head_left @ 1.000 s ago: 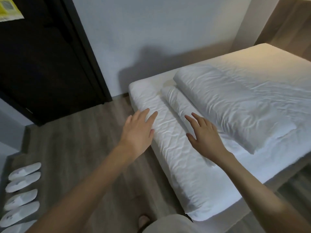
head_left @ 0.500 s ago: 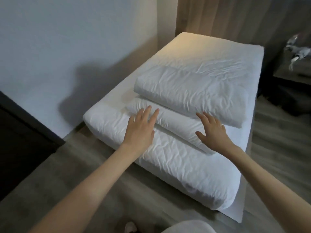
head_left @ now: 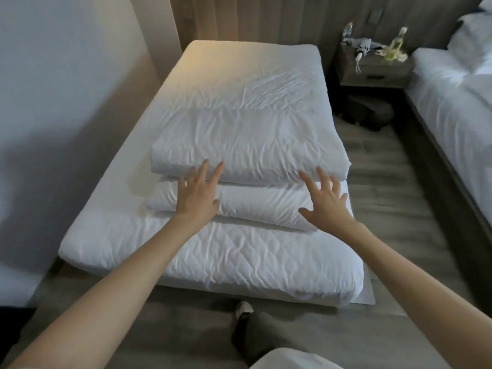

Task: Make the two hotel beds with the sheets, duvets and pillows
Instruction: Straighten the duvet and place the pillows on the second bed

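**Both hands splayed over the folded bedding, nothing gripped**

Two folded white bundles are stacked on the near bed [head_left: 213,251], toward its foot end. The upper bundle [head_left: 250,145] is bigger and sits slightly further back on the lower bundle [head_left: 263,206]. The left hand [head_left: 198,197] is over the lower bundle's left part, fingers [head_left: 203,168] straight and spread, tips at the upper bundle's front edge. The right hand [head_left: 326,199] mirrors it on the right, fingers released. Touching or hovering: can't tell. The second bed [head_left: 452,102] is far right, with a nightstand [head_left: 372,67] between the beds.

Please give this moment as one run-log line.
target: folded bedding stack | left grip: open, at stack front | right grip: open, at stack front | bed: unmade
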The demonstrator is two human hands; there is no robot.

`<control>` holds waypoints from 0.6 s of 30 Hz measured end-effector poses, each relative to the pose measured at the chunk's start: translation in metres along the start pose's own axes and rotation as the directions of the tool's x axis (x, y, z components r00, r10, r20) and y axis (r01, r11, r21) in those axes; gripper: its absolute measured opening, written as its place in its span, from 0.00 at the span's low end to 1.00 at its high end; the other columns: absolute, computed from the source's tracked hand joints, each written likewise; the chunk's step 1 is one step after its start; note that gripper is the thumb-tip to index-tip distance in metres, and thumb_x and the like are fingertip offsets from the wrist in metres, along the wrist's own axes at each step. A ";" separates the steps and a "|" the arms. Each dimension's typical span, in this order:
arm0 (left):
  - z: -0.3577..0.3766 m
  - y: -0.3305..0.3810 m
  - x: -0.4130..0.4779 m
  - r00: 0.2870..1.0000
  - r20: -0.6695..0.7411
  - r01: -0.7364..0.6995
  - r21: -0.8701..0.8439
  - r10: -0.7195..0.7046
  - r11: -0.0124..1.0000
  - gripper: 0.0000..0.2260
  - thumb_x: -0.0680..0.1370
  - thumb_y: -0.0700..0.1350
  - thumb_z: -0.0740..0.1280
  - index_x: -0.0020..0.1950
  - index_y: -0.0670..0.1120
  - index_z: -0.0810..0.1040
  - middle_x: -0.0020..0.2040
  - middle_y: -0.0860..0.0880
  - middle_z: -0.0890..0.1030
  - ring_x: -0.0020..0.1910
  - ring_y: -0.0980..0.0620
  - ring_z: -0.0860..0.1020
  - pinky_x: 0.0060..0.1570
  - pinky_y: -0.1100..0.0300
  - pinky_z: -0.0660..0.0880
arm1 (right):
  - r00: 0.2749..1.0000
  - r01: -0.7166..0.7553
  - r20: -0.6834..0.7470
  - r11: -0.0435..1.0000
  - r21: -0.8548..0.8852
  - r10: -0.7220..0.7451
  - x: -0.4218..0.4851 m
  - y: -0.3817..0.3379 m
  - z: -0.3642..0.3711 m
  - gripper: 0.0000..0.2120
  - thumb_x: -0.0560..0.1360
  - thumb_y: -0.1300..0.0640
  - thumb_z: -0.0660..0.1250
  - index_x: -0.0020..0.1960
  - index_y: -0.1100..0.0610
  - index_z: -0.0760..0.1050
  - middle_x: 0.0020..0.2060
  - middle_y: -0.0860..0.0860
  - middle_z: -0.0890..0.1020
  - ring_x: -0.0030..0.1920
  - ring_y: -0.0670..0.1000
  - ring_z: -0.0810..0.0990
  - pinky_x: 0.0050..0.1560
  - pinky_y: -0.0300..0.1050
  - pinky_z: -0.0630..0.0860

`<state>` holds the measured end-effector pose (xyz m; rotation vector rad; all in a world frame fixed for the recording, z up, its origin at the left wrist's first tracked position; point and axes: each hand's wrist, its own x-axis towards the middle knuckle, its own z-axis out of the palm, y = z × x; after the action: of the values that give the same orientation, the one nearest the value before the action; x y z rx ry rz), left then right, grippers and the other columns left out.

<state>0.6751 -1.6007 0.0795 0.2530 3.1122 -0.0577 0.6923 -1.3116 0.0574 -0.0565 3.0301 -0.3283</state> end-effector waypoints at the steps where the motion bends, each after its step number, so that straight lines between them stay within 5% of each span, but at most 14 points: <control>1: 0.006 -0.005 0.014 1.000 0.018 0.001 0.020 -0.001 1.000 0.40 0.77 0.51 0.67 0.79 0.56 0.42 0.79 0.47 0.47 0.77 0.40 0.52 0.70 0.35 0.56 | 1.000 0.001 -0.006 1.000 -0.024 -0.002 0.014 0.001 0.004 0.45 0.73 0.47 0.72 0.78 0.41 0.45 0.78 0.54 0.43 0.76 0.66 0.45 0.65 0.76 0.57; 10: 0.085 -0.060 0.154 0.977 0.201 0.061 0.078 -0.076 0.995 0.52 0.72 0.55 0.73 0.74 0.64 0.30 0.77 0.50 0.32 0.76 0.35 0.41 0.68 0.28 0.50 | 0.989 0.031 0.145 0.977 -0.210 0.000 0.165 0.022 0.066 0.57 0.64 0.40 0.77 0.77 0.37 0.38 0.78 0.55 0.43 0.73 0.75 0.46 0.67 0.79 0.50; 15: 0.124 -0.080 0.205 0.967 0.244 0.049 0.116 -0.076 0.992 0.56 0.67 0.55 0.76 0.73 0.65 0.31 0.78 0.50 0.36 0.75 0.32 0.45 0.64 0.24 0.49 | 0.994 0.051 0.111 0.937 -0.346 -0.013 0.209 0.028 0.092 0.60 0.59 0.44 0.81 0.78 0.40 0.45 0.75 0.61 0.56 0.68 0.78 0.58 0.61 0.79 0.59; 18: 0.142 -0.089 0.229 0.963 0.262 0.016 0.197 -0.068 0.980 0.54 0.64 0.56 0.78 0.78 0.62 0.44 0.79 0.47 0.47 0.72 0.28 0.54 0.63 0.24 0.51 | 0.996 0.056 0.089 0.937 -0.344 -0.027 0.230 0.039 0.104 0.57 0.58 0.49 0.80 0.79 0.46 0.51 0.69 0.62 0.65 0.63 0.72 0.67 0.61 0.72 0.64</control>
<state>0.4370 -1.6568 -0.0642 0.1650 2.8418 -0.3645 0.4730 -1.3067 -0.0726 -0.1545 2.9678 0.2046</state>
